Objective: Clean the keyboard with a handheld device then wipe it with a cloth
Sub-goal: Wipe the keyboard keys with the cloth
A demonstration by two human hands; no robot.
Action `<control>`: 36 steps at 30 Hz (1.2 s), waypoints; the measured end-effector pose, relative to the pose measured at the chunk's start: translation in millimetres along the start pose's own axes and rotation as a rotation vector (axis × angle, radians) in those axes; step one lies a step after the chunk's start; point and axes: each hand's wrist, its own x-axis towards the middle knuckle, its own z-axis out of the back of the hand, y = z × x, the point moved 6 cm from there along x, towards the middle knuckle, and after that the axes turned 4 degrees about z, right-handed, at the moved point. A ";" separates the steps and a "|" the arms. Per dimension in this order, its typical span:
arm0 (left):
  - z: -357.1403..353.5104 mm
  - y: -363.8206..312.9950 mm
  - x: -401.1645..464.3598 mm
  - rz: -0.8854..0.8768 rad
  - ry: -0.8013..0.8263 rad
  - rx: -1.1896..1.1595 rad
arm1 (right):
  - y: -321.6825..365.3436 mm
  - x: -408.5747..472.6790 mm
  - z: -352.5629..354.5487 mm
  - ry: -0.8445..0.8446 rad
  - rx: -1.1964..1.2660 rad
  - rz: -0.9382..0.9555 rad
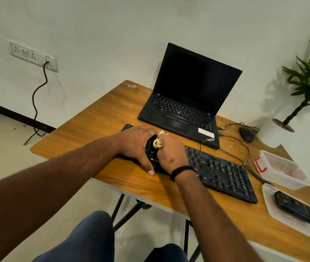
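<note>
Here my right hand [171, 154] has its fingers bunched round the cloth [157, 143] on the keyboard's [224, 173] left end, while my left hand [137, 146] lies spread there, steadying it. The keyboard's long axis runs rightward from the cloth, unwiped keys all that way.

Head view: looks forward and down from above the seated person
Nearness: close over the orange-brown wooden worktop [97, 118], mid-frame
Shared views: only one

A small office or study corner is shown. An open laptop [186, 99], a separate keyboard [220, 171] and a wired mouse [246, 134] are laid out on a wooden folding counter [97, 120]. A switch-and-socket panel [33, 54] is fixed to the plain white wall, and a potted plant [309, 78] is placed alongside.
</note>
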 end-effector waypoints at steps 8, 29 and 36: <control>-4.3 3.4 0.2 0.028 0.060 0.020 | -27.6 -47.3 40.7 0.281 0.275 0.144; -3.4 3.6 1.0 0.037 0.037 0.013 | -33.6 -15.0 43.8 -0.039 0.005 -0.199; -7.2 7.0 7.7 0.008 0.015 0.016 | 39.0 -45.4 3.0 0.062 -0.093 0.003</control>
